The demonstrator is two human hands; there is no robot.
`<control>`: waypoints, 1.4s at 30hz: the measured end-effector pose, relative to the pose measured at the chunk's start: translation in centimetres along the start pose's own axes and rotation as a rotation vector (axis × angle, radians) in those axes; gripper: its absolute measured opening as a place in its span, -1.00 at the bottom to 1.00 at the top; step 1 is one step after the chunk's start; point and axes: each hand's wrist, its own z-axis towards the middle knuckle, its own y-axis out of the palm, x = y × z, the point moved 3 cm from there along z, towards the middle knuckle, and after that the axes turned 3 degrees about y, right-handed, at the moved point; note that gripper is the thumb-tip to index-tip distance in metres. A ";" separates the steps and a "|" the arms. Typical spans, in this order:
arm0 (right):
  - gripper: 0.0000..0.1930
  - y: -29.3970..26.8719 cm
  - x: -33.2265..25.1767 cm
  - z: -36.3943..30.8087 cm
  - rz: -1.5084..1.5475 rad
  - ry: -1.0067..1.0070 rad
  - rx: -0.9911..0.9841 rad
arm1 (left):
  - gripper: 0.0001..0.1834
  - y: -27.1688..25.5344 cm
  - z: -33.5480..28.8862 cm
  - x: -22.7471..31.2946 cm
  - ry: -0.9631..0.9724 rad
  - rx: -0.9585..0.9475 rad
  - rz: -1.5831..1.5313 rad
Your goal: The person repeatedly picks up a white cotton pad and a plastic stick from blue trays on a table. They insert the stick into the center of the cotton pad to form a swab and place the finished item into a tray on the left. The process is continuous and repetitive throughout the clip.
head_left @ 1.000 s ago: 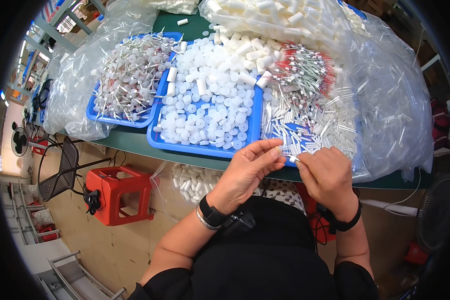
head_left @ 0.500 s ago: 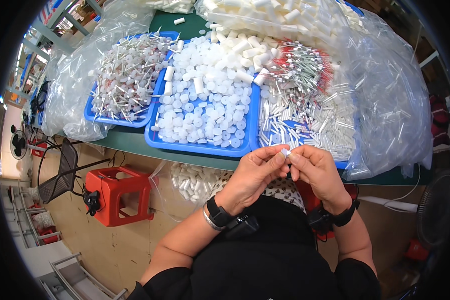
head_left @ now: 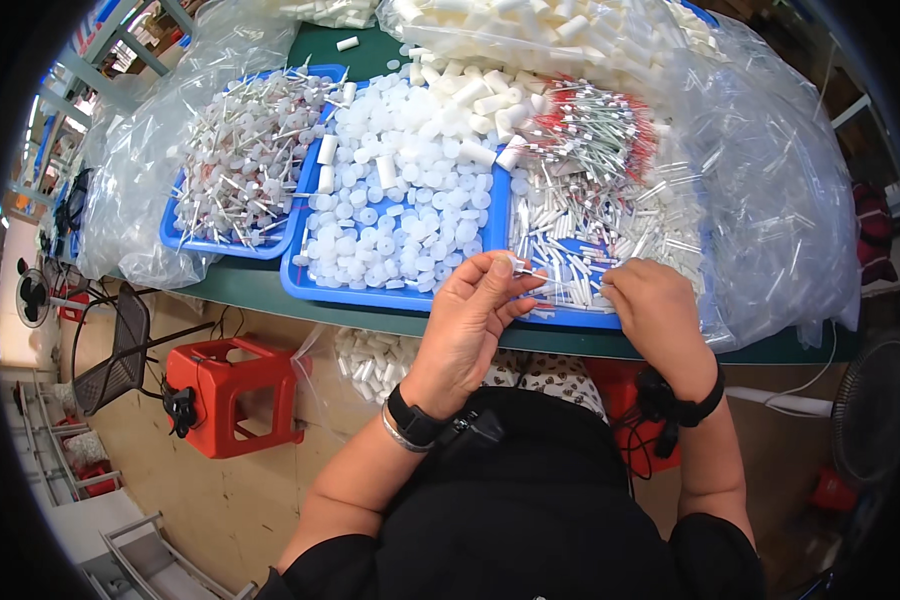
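Note:
My left hand (head_left: 470,315) is closed in a pinch on a small white part with a thin stem (head_left: 528,271). The stem points right, above the front edge of the right blue tray (head_left: 585,319). My right hand (head_left: 658,315) is at the front of the same tray, fingertips pressed together among thin white tubes (head_left: 670,240); what they grip, if anything, is hidden. Behind the tubes lies a heap of thin leads with red ends (head_left: 595,130). Left of my hands, the middle blue tray (head_left: 370,292) holds many translucent white discs (head_left: 380,235).
The left blue tray (head_left: 192,243) is piled with stemmed discs (head_left: 245,150). Larger white cylinders (head_left: 490,95) spill from a plastic bag at the back. Clear plastic bags (head_left: 770,200) flank the trays on the green table. A red stool (head_left: 205,400) and mesh chair (head_left: 120,345) stand left.
My hands were together at the table's front edge and are now apart. The left has moved left and up with the stemmed part; the right has moved right and forward to the tubes.

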 end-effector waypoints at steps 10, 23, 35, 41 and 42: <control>-0.95 0.8 1.1 0.9 0.006 -0.036 -0.115 | -0.71 -0.1 0.0 -0.7 -0.052 0.007 -0.055; -0.90 -0.5 -1.1 0.7 0.624 0.165 -0.062 | -0.75 0.6 -0.3 0.0 -0.001 0.021 -0.080; -0.90 -1.0 -1.8 0.6 0.534 0.088 -0.004 | -0.75 0.4 -0.3 -0.7 0.012 -0.017 -0.008; -0.89 0.3 -2.1 0.7 0.875 0.254 -0.204 | -0.72 1.2 -0.9 -1.8 -0.066 -0.080 0.075; -0.87 0.6 -2.2 0.6 1.024 0.397 -0.326 | -0.71 1.1 -1.0 -1.8 -0.077 -0.095 0.090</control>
